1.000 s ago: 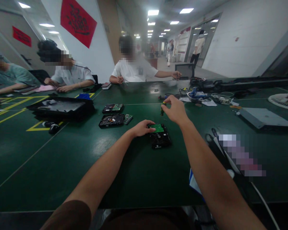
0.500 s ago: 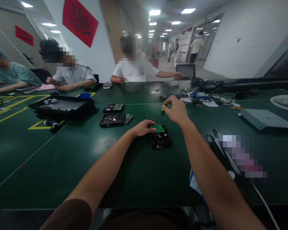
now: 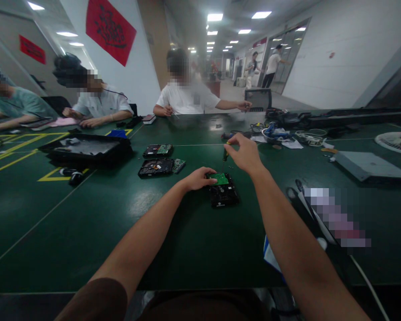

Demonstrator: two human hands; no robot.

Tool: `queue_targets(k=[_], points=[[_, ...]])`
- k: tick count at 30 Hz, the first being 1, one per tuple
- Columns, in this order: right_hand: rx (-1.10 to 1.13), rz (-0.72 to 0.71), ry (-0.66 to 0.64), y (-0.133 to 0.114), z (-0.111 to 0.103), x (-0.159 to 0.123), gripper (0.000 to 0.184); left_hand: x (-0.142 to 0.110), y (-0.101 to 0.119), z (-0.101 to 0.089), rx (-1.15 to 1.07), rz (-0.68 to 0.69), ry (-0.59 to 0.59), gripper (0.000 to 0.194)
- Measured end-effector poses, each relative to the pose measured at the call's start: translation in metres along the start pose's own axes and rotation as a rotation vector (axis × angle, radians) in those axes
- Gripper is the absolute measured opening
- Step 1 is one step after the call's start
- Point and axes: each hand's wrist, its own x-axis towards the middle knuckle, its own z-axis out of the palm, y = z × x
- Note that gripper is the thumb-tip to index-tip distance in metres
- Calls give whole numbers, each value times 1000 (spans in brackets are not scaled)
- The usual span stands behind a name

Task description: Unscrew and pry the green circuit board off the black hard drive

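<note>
A black hard drive point(image 3: 223, 195) lies on the green table in front of me, a green circuit board point(image 3: 222, 179) across its far part. My left hand point(image 3: 200, 179) grips the drive's left side, thumb on the board. In my right hand point(image 3: 243, 151), fingertips pinch the top of a screwdriver point(image 3: 225, 155) with a yellow and black handle. It stands nearly upright, its shaft pointing down at the far edge of the board. Whether the tip sits in a screw is too small to tell. Tiny screws point(image 3: 231, 167) lie just beyond the drive.
Two more hard drives point(image 3: 156, 167) and a loose circuit board point(image 3: 178, 166) lie to the left, beyond them a black tray point(image 3: 87, 149). At right are a grey metal box point(image 3: 370, 166), cables point(image 3: 310, 137) and a blue-white packet point(image 3: 270, 256). Co-workers sit across the table.
My right hand and the screwdriver have shifted very slightly left, with the fingers now at the handle's top. My left hand and the hard drive stay in place. People in the background have moved.
</note>
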Motion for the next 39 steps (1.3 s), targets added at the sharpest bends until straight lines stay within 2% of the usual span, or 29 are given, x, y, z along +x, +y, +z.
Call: queue_targets(k=[5,10,17,26,33,39], points=[[1,-18,-16,0,0,0,8,1,-2,0,-11,1,-8,60],[-38,21,23,0,-1,0,12,1,-1,-1,-6,5,-10,61],[-7,-13,-28,-2,-2,1,5,1,-2,-1,-10,8,-16,60],[-34,5,4,1,-1,1,7,2,-5,0,-16,0,-15,63],[-56,-46,-20,0,-1,1,12,3,-6,0,-13,9,-4,62],[-27,11,17,1,0,0,10,2,-6,1,-6,0,2,62]])
